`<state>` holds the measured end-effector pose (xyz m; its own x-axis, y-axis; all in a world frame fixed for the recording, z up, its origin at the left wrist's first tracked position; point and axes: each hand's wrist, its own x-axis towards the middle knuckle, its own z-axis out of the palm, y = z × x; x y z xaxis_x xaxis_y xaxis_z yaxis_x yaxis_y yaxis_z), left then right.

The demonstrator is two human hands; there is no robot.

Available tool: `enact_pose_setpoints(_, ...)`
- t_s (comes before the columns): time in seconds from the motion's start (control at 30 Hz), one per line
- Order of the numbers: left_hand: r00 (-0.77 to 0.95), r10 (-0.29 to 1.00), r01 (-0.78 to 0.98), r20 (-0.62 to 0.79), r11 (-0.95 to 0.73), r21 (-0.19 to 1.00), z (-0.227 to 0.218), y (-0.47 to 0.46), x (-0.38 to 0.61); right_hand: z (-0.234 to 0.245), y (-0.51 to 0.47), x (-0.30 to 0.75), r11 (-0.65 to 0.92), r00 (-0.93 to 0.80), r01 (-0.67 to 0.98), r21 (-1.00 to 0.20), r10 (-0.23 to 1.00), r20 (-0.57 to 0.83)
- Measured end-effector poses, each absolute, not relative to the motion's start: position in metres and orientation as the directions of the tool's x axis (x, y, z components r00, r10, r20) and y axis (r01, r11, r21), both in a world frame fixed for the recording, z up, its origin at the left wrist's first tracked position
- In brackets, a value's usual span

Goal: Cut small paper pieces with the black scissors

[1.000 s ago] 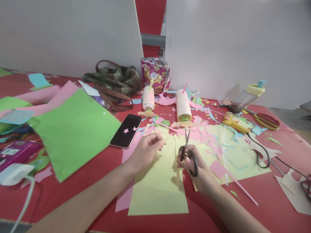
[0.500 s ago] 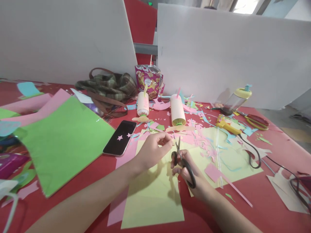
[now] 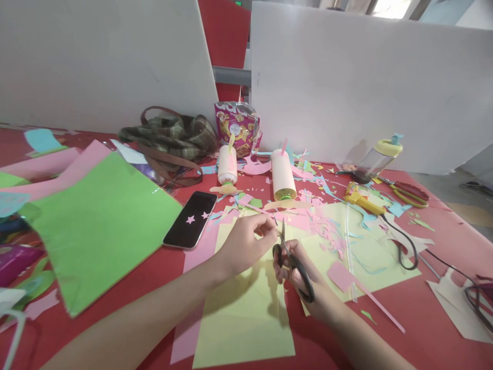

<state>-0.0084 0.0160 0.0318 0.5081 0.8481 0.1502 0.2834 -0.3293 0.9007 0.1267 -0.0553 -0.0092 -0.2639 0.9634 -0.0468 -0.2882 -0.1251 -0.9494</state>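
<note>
As we take stock of the red table (image 3: 142,280), we enter first one pair of scissors (image 3: 284,243), black-handled, held in the right hand (image 3: 298,267) above a pale yellow sheet (image 3: 242,321), points directed away from the wearer, blades slightly parted. We note its fingers curled closed about the handle loops. Next, the left hand (image 3: 248,245), raised over the same sheet: thumb and forefinger bent toward each other, tips nearly or quite meeting, just beside the blades; whether they pinch some small piece, we cannot tell. Beneath the yellow sheet, showing along its left edge, we find one pink sheet (image 3: 184,334). Further left, we record one dark-screened phone (image 3: 187,235), flat, bearing two pink stars (image 3: 190,220), and near it one large green sheet (image 3: 103,226). Beyond the hands we count one larger white cylinder (image 3: 282,172), a pink slip projecting at its top, and one smaller white cylinder (image 3: 227,163), its slip yellow. Behind these: one purple snack bag (image 3: 235,128), standing, and one plaid bag (image 3: 169,136), slumped, brown-strapped. To the right we list pink scraps (image 3: 325,231), scattered; a second yellow sheet (image 3: 381,277), a clear stick (image 3: 349,262) lying across it; one yellow glue gun (image 3: 365,200), corded; and one clear jar (image 3: 375,164), yellow-rimmed.
</note>
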Motion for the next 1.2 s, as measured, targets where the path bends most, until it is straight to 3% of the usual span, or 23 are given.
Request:
enact_pose_setpoints(0.37,0.494,0.854,0.308,0.163,-0.347,0.886,0.037,0.014,-0.008,-0.005,-0.056,0.125,-0.133,-0.268,-0.327,-0.936,0.962,-0.042)
enact_pose_setpoints(1.2,0.394,0.915,0.199,0.085,-0.175,0.964,0.028,0.005,-0.002,-0.007,-0.057,0.121,-0.130,-0.244,-0.318,-0.939,0.968,-0.051)
